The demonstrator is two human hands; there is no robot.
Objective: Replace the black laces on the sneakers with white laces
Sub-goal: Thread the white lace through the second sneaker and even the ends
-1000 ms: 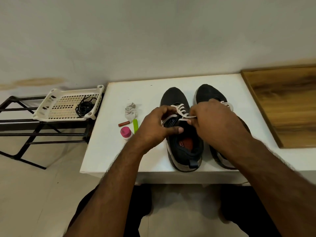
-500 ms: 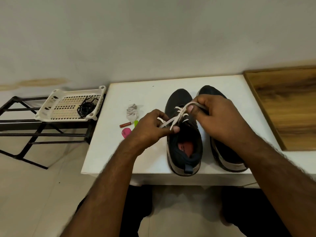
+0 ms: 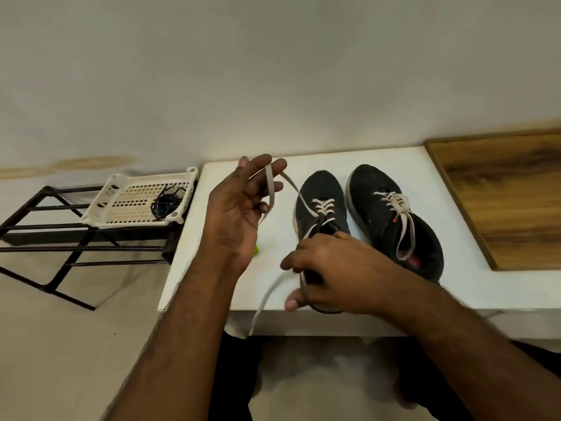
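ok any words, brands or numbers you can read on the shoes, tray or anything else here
None can be read.
Left shoe: no legible brand or label.
Right shoe: a small red mark by the laces, too small to read.
Tray: no print shows.

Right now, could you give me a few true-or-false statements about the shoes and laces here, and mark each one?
1. Both sneakers stand on the white table. True.
2. The left hand holds a black lace. False: a white lace is draped over its fingers.
3. The black laces lie in the white tray. True.
4. The right hand rests on the wooden board. False: it is on the nearer sneaker.
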